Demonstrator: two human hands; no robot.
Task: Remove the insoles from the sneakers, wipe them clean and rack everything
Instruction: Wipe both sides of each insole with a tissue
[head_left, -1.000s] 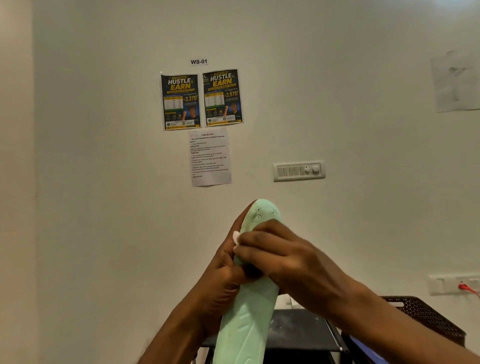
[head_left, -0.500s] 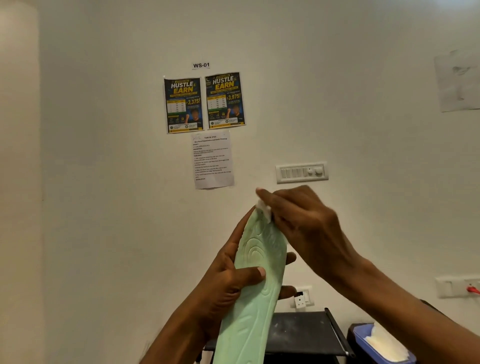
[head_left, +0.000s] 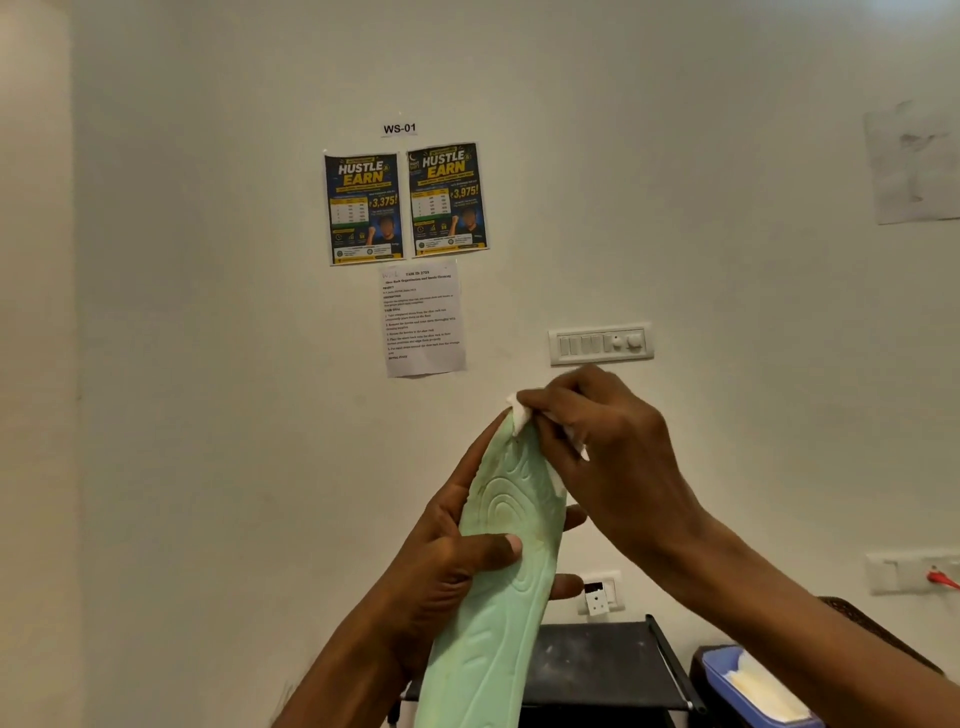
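A green insole (head_left: 511, 613) is held upright before the wall (head_left: 208, 364) by the left hand (head_left: 436, 577), its grip closed round the middle. A white wipe (head_left: 517, 410) is pinched in the right hand (head_left: 618, 462) grip and pressed on the insole's top end.

Two parts of the person show: the left hand (head_left: 447, 566) and the right hand (head_left: 613, 457), each with its forearm, bare as far as the picture's edge. The left thumb ends in a short, trimmed nail (head_left: 514, 545). Knuckles and tendons ridge the right hand's back. The right forearm (head_left: 779, 597) shows at greater length than the left forearm (head_left: 353, 675).
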